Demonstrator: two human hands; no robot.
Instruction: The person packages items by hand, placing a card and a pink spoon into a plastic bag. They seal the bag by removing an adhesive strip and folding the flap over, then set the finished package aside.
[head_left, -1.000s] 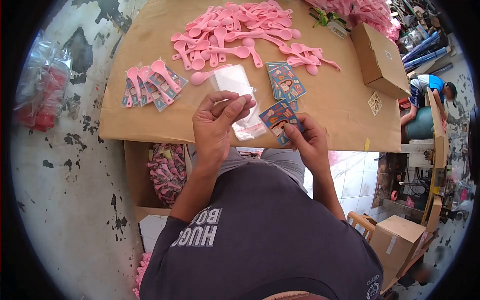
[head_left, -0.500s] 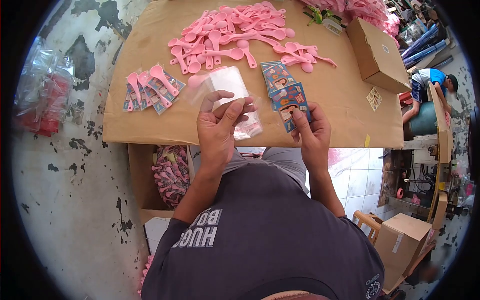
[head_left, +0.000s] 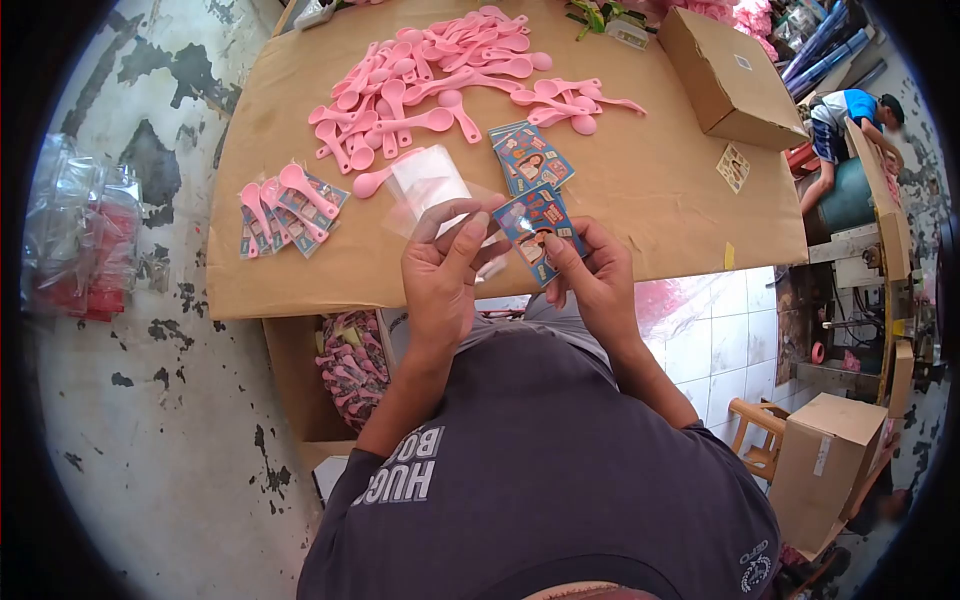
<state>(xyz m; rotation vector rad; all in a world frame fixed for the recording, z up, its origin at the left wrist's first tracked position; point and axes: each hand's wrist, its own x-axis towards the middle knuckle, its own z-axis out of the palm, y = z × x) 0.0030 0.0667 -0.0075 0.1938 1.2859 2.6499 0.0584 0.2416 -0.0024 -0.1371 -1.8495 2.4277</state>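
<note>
My left hand [head_left: 440, 275] is closed, thumb against fingers, on a clear plastic bag [head_left: 482, 192] whose thin film is hard to make out. Between the thumb and fingers of my right hand [head_left: 598, 280] is a blue printed card [head_left: 532, 222], tilted, with its left edge right at my left fingertips. Behind the card lies a small stack of similar cards [head_left: 533, 160] on the table. A pile of clear bags [head_left: 428, 175] sits just beyond my left hand, with a single pink spoon [head_left: 371, 183] beside it.
Pink measuring spoons [head_left: 420, 75] are heaped across the far side of the brown-covered table [head_left: 680, 215]. Bagged spoons with cards [head_left: 288, 210] lie at the left. A cardboard box [head_left: 730, 80] stands at the right. Another person [head_left: 848, 125] bends over a green drum farther right.
My right hand has brought the card left and off the stack, up to my left fingertips. My left hand keeps its pinch on the bag. The whole view has shifted slightly.
</note>
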